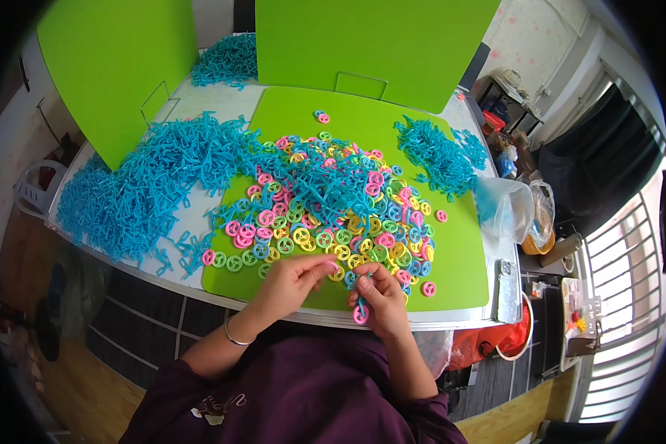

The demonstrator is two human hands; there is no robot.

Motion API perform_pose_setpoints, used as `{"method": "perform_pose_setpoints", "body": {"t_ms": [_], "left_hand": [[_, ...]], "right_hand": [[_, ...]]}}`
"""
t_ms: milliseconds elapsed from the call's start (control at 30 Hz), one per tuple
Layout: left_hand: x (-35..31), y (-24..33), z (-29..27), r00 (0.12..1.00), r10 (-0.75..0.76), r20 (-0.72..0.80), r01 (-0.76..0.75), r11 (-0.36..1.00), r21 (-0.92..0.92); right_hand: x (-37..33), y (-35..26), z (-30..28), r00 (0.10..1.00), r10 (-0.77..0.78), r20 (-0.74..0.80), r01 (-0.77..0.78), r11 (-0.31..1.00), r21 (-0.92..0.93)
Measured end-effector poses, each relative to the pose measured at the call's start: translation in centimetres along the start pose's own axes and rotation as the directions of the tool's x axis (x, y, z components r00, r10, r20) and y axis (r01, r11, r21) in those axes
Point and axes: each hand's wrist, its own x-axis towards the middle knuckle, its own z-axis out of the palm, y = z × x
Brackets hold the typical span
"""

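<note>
At the table's near edge, my left hand [285, 285] pinches a small pink plastic wheel [334, 266] between thumb and fingertips. Just to its right, my right hand [383, 297] is closed on a small blue plastic piece [361, 302], most of it covered by the fingers. A pink spoked wheel [360, 316] sits at the lower end of that piece. Beyond both hands spreads a heap of small spoked wheels [301, 235] in pink, yellow, green and blue. Thin blue forked pieces [329, 181] are piled on top of the heap.
A green mat [459, 274] lies under the heap. Large piles of blue pieces lie left [148, 185] and right [436, 159]. Green boards [377, 44] stand at the back and left. A phone [507, 288] rests at the right edge, near a clear plastic bag [505, 203].
</note>
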Motion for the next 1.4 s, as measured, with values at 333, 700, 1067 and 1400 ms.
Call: {"method": "perform_pose_setpoints", "body": {"t_ms": [333,700,1067,1400], "left_hand": [[-1.4,-1.3,1.4,0.958,0.286,-0.01,-0.284,0.952,0.112],[-1.4,-0.6,1.8,0.963,0.267,0.032,-0.269,0.951,0.153],[-1.5,-0.9,1.6,0.999,0.044,0.01,-0.042,0.985,-0.168],[-1.5,-1.0,1.6,0.932,0.362,-0.005,-0.355,0.918,0.176]], "right_hand": [[0.0,1.0,1.4,0.995,-0.046,-0.093,0.057,0.99,0.129],[-0.2,2.0,0.8,0.974,-0.17,-0.149,0.152,0.98,-0.129],[-0.9,0.8,1.8,0.995,-0.023,-0.096,-0.006,0.957,-0.291],[-0.8,0.5,2.4,0.986,-0.076,-0.149,0.038,0.97,-0.241]]}}
